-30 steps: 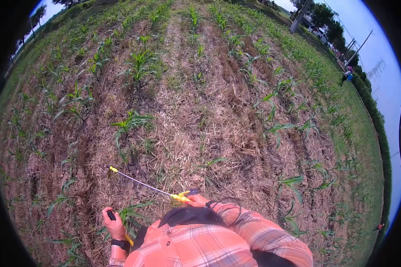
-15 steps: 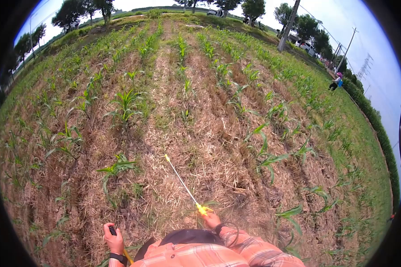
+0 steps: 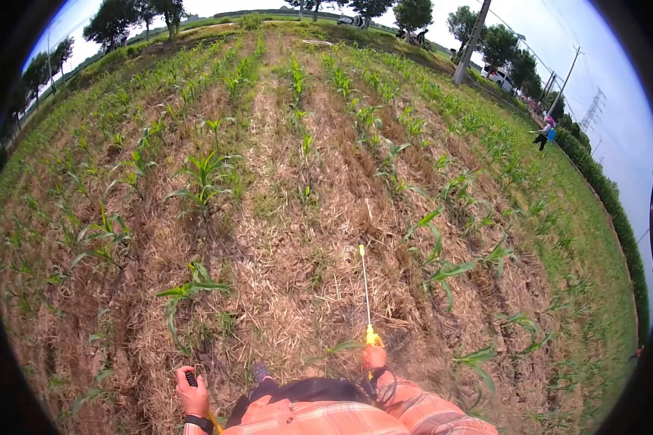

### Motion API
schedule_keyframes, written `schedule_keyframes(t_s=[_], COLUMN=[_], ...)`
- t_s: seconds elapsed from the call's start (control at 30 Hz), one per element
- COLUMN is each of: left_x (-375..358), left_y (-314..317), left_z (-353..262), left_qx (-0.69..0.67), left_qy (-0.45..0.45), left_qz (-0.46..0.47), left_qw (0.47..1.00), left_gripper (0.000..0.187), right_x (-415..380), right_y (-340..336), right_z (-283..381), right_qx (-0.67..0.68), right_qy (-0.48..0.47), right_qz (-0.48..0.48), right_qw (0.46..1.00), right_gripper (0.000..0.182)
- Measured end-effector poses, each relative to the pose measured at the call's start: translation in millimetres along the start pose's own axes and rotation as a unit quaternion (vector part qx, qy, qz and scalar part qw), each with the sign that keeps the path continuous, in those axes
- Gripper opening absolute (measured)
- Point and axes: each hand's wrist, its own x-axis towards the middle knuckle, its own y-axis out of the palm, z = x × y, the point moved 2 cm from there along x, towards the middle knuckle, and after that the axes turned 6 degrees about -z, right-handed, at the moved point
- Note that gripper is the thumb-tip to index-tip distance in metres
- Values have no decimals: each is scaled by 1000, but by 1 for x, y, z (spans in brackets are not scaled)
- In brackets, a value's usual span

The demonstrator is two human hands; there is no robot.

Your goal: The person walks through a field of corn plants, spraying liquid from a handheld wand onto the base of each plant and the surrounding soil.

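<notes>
In the head view, my right hand [image 3: 375, 357] is closed around the yellow handle of a spray wand [image 3: 366, 293]. Its thin pale tube reaches forward over the straw, ending in a yellow nozzle [image 3: 361, 250]. A dark hose [image 3: 389, 390] loops by my right wrist. At the lower left, my left hand [image 3: 193, 397] wraps round the black ribbed grip of a pump lever [image 3: 191, 378]; a yellow rod shows below that wrist. Young corn plants [image 3: 190, 290] stand ahead of my left hand, and another corn plant [image 3: 446, 272] is right of the wand.
Rows of corn seedlings [image 3: 204, 174] run away from me through dry straw [image 3: 283, 239]. Far right, a person [image 3: 545, 133] with a blue pack stands near a hedge [image 3: 595, 170]. A utility pole [image 3: 471, 43], trees and a white vehicle [image 3: 498, 77] are at the back.
The spray wand has swung right, its nozzle moving from left of centre to right of centre. My left hand shifts slightly right and down. A shoe now shows below me.
</notes>
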Motion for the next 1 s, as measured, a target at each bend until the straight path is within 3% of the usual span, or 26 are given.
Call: schedule_keyframes(t_s=[0.23, 0.37, 0.43, 0.53, 0.57, 0.67, 0.73, 0.8, 0.83, 0.9, 1.0], left_x=[59, 83, 95, 109, 112, 122, 127, 134, 137, 142, 155], left_y=[14, 9, 8, 4, 5, 5, 8, 10, 12, 16, 24], left_z=[22, 24, 32, 34, 42, 46, 54, 57, 61, 69, 66], left_qx=[-82, -133, -93, -103, -135, -128, -122, -91, -88, -83, -70], left_qy=[-4, -76, -24, -27, -85, -90, -89, -78, -79, -82, -73], left_qz=[9, 12, 1, -14, -8, -13, -7, -20, -18, -24, -42], left_qw=[997, 988, 995, 994, 987, 988, 989, 993, 993, 993, 994], left_gripper=[17, 18, 17, 17, 18, 18, 18, 19, 19, 19, 19], right_x=[-5, -20, -19, -33, -32, -26, -40, -51, -49, -52, -55], right_y=[61, 108, 133, 164, 173, 201, 215, 228, 235, 250, 270], right_z=[22, 35, 42, 57, 57, 54, 70, 86, 90, 101, 119], right_qx=[-28, -61, -90, -145, -180, -248, -303, -358, -358, -363, -355], right_qy=[-9, -6, -30, -57, -91, -138, -222, -202, -199, -298, -328], right_qz=[69, 125, 160, 197, 214, 275, 294, 330, 332, 407, 472], right_qw=[997, 990, 983, 968, 956, 919, 879, 850, 850, 784, 737], right_gripper=[21, 21, 20, 23, 23, 24, 24, 30, 30, 25, 27])
